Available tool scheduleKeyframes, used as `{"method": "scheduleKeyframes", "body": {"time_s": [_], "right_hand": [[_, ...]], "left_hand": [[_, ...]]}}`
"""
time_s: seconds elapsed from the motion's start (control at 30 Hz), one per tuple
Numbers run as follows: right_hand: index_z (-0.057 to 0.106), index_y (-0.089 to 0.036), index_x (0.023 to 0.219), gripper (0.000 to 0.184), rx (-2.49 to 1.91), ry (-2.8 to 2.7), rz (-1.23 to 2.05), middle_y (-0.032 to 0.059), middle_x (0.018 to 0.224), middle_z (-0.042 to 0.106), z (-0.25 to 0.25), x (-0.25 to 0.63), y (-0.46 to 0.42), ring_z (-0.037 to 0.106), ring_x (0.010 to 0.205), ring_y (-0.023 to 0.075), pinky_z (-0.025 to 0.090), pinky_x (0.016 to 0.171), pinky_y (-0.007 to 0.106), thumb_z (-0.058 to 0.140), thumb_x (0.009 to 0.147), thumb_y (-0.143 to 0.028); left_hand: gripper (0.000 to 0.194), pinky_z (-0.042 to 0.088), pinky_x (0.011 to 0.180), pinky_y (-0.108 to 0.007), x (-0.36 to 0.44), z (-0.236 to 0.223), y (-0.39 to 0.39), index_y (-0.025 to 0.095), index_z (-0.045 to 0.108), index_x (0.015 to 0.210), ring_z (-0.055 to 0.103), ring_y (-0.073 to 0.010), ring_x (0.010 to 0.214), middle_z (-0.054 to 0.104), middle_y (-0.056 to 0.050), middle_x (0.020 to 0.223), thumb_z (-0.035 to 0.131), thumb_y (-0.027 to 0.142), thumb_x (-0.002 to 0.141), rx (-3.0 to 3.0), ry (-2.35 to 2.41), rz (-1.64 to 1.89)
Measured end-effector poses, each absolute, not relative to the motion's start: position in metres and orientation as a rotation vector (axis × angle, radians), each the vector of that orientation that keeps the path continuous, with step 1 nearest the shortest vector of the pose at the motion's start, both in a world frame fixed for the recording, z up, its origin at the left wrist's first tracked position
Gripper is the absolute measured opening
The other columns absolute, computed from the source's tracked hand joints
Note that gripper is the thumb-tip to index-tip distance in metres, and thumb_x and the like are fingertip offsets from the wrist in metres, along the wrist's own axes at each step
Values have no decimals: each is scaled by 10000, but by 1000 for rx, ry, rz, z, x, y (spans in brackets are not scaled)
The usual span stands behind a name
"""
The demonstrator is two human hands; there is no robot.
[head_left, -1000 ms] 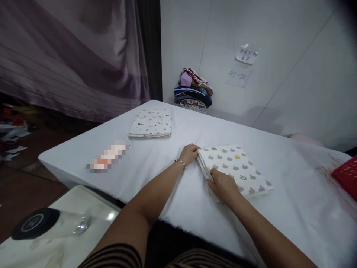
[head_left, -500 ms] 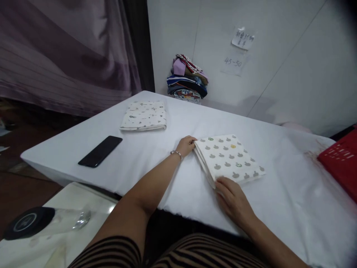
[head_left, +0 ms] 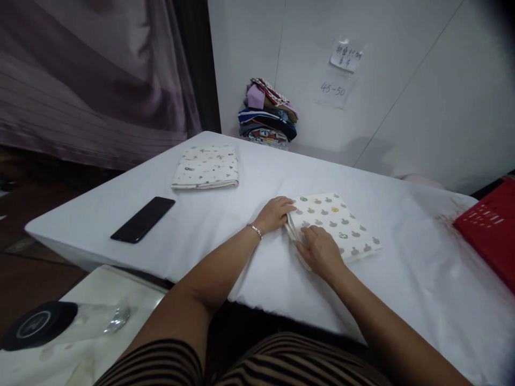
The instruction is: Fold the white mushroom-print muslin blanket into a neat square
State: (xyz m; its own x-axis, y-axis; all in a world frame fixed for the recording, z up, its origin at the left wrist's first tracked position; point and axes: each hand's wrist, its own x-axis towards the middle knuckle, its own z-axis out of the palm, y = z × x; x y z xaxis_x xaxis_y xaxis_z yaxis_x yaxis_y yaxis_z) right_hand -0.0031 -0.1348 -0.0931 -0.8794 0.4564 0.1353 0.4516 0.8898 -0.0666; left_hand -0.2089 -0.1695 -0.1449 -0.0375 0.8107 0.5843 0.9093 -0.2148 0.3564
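A folded white cloth (head_left: 333,217) with grey, green and yellow mushroom-like prints lies on the white-covered table (head_left: 257,279) in front of me. My left hand (head_left: 277,213), with a bracelet at the wrist, grips the cloth's far left corner. Along the same left edge, nearer to me, my right hand (head_left: 319,249) pinches the folded layers between thumb and fingers. Those layers stand slightly apart at the edge. Another folded white cloth (head_left: 207,167), with small scattered prints, rests farther back on the left, apart from both hands.
A black phone (head_left: 143,220) lies left on the table. Lower left, a clear bottle with a black lid (head_left: 40,324) lies on a pale surface. Folded clothes (head_left: 269,115) are piled beyond the far edge. A red item (head_left: 488,225) is at right; paper notes (head_left: 345,58) hang on the wall.
My right hand has moved up the cloth's left edge, away from the near corner, closer to my left hand. My left hand has shifted slightly right and farther over the cloth's corner.
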Motion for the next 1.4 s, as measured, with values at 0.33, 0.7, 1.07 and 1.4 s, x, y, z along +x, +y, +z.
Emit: {"method": "scheduleKeyframes", "body": {"time_s": [0.33,0.7,1.07,1.4], "right_hand": [[519,-185,950,129,-968,-2991,7,50,942,616,-88,-29,-134,591,808,175,335,601,262,411,889,-221],[514,-156,978,186,-815,-3048,-100,95,944,584,-105,-34,-144,601,749,192,412,569,273,348,897,-135],[528,-104,1153,333,-395,-2804,-65,151,1110,549,-137,11,-162,487,910,241,425,769,395,445,830,-101],[551,-196,1186,393,-121,-2497,181,82,1247,575,-117,108,-105,427,1226,202,339,1025,448,418,827,-106]], "left_hand": [[248,392,899,-366,-204,-142,-168,198,644,880,529,-193,994,639,-39,948,527,50,719,-2039,-1891,-991],[363,416,808,-345,-211,-142,-174,234,676,852,527,-183,943,638,-23,917,485,-27,686,-2068,-1939,-905],[241,460,940,-358,-201,-135,-184,214,700,865,581,-181,994,648,-29,1039,504,142,745,-1971,-2277,-1161],[230,377,1047,-386,-171,-149,-183,199,641,927,506,-218,1146,600,-63,1123,555,370,800,-1695,-2347,-1275]]}}
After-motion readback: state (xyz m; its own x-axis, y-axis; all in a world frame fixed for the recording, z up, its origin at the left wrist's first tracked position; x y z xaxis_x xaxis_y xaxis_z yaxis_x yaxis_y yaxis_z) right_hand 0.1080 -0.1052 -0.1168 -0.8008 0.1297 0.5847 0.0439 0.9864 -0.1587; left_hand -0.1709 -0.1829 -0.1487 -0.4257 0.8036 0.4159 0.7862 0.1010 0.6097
